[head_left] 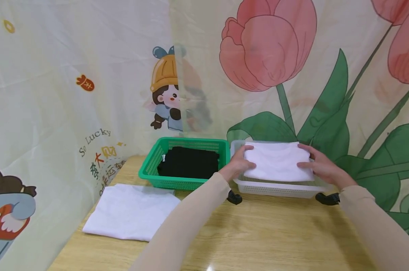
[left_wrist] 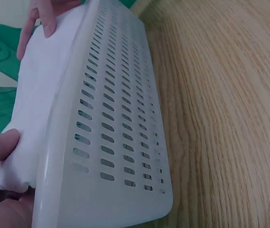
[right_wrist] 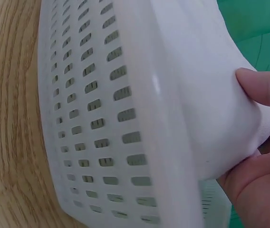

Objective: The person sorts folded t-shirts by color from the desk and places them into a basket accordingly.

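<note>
Head view first, and the scene is dressed in printed hangings [head_left: 201, 22]: a huge pink tulip [head_left: 269, 49] towers at right of centre, a cartoon child [head_left: 165, 94] in an orange hat leans in at a seam, and "So Lucky" lettering [head_left: 95, 142] curves down the left side. Below them runs the wooden table [head_left: 265, 233], pale and grained, with a small glare at the bottom edge. On it, a green basket [head_left: 177, 184] holds a black cloth [head_left: 189, 163], and just beside it stands the white basket [head_left: 275, 190]. Here's the action: the left hand [head_left: 238, 163] and the right hand [head_left: 321, 165] grip opposite ends of a folded white cloth [head_left: 279, 162] at the white basket's mouth; whether it touches the bottom, I cannot tell. A second white piece [head_left: 133, 214] lies flat at the left, partly behind a beige sleeve [head_left: 187, 222].

Over to the left wrist: the white basket's slotted wall slants past, wood grain fills the right, a bright reflection at the edge. Thumb above, fingers below, the left hand pinches its end of the cloth; the right hand shows up top.

And the right wrist: grain down the left, green print behind, the right hand's thumb pressed on the cloth, fingers tucked under.
</note>
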Action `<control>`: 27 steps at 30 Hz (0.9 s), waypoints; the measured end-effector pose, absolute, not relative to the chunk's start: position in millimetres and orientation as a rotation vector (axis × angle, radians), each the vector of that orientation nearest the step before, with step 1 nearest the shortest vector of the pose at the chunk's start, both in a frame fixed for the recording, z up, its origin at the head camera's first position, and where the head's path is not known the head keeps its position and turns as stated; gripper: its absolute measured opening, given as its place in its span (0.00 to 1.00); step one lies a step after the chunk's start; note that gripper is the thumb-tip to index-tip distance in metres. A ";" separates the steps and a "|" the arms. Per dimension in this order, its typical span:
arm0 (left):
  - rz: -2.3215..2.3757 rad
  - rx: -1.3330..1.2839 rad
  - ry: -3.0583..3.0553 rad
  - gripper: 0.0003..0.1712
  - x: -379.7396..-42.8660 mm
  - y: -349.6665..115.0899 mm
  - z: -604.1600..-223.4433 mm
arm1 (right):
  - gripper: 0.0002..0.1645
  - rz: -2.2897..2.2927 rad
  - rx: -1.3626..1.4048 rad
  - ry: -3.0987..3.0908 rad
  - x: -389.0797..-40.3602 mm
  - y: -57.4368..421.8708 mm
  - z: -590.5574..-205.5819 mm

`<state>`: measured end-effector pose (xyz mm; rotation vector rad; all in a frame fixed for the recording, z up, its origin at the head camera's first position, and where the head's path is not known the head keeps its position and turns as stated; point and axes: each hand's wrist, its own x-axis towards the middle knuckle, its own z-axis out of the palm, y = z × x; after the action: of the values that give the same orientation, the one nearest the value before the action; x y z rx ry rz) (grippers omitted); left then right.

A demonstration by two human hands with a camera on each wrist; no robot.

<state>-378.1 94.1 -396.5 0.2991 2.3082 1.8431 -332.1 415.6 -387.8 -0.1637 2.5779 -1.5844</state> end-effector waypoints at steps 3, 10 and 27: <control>1.848 0.293 2.313 0.43 -380.3 98.1 -397.7 | 0.57 -1.593 -0.155 2.583 -334.2 415.9 -395.0; 1.842 0.340 2.326 0.43 -383.3 109.6 -403.9 | 0.56 -1.527 -0.100 2.642 -338.7 416.7 -407.4; 1.804 0.207 2.433 0.42 -388.6 124.2 -419.2 | 0.55 -1.528 -0.044 2.625 -349.9 406.7 -420.5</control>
<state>-388.6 124.2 -419.2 0.2065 2.4326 1.8039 -349.9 406.7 -420.5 -0.0442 2.6249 -1.5284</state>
